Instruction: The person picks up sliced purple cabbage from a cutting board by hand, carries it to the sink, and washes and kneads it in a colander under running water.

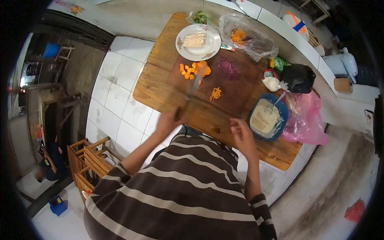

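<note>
My left hand [169, 121], a little blurred, is closed around the handle of a knife [194, 89] at the table's front edge. The blurred blade points away over a brown cutting board [178, 76], towards cut orange carrot pieces [187, 74] and a larger orange chunk [205, 71]. Nearer me on the board lies a small heap of thin orange strips [215, 94]. Shredded purple vegetable [229, 69] sits farther right. My right hand [241, 133] hovers by the front edge with loosely bent fingers apart, holding nothing, left of a blue bowl [285, 114] with pale batter and a spoon.
At the back of the wooden table [154, 82] stand a white plate [182, 51] holding a pale block and a clear bag [262, 46] with orange pieces. A black bag [299, 78] and a pink plastic bag [310, 120] lie right. Another person [52, 164] is far left, beyond a wooden rack [90, 162].
</note>
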A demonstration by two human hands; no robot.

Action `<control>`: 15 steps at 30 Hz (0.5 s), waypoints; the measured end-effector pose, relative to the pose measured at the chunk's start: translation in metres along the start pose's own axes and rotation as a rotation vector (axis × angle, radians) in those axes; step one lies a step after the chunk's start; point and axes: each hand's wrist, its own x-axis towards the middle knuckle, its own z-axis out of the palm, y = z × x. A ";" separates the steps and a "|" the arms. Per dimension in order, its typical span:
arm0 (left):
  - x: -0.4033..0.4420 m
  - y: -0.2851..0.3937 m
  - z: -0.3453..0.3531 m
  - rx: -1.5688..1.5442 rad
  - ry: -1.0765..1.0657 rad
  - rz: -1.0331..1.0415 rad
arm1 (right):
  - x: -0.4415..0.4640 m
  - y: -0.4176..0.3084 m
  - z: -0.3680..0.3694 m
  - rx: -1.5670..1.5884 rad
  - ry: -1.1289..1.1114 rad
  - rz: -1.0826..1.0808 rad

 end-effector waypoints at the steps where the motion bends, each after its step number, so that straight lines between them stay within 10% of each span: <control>1: 0.002 -0.031 -0.010 0.052 0.066 -0.084 | 0.015 0.007 0.001 -0.031 -0.013 -0.031; 15: 0.108 -0.164 -0.030 0.355 0.098 -0.296 | 0.265 0.054 0.022 -0.808 0.188 -0.337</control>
